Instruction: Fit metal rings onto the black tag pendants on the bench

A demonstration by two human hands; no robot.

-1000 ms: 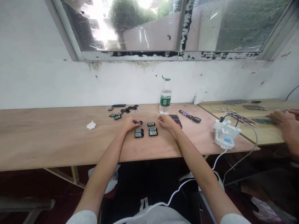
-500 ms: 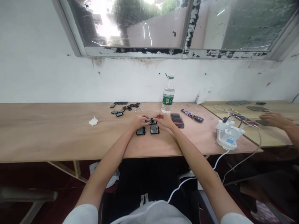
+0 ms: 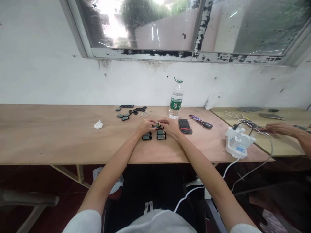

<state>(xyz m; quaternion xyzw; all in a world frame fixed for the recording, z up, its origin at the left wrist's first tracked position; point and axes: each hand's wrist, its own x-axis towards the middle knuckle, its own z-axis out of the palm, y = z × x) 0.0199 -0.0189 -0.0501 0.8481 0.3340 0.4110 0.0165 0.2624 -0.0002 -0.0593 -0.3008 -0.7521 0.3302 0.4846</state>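
My left hand [image 3: 145, 127] is closed on a small dark device with a grey face [image 3: 155, 126], held by its left side just above the table. From the other side my right hand [image 3: 171, 125] has its fingertips drawn together at the device's right end, beside a small yellow part; what they pinch is too small to make out. Just below the hands lie more dark devices with grey faces: a group on the left [image 3: 146, 137] and another on the right [image 3: 161, 136]. The right group shows yellowish bits at its edge.
Farther back lie several dark pieces [image 3: 125, 118] and scattered small white bits [image 3: 145, 113]. A water bottle [image 3: 176, 102], a dark boxy item [image 3: 185, 126], a snack bar [image 3: 195, 118], a crumpled tissue [image 3: 98, 124] and a white power strip [image 3: 238, 142] surround me. A co-worker's hand [image 3: 279, 128] is at right.
My hands stay around the same device; my right fingers have shifted slightly at its right end and the yellow part stands out more. The co-worker's hand has moved left and down.
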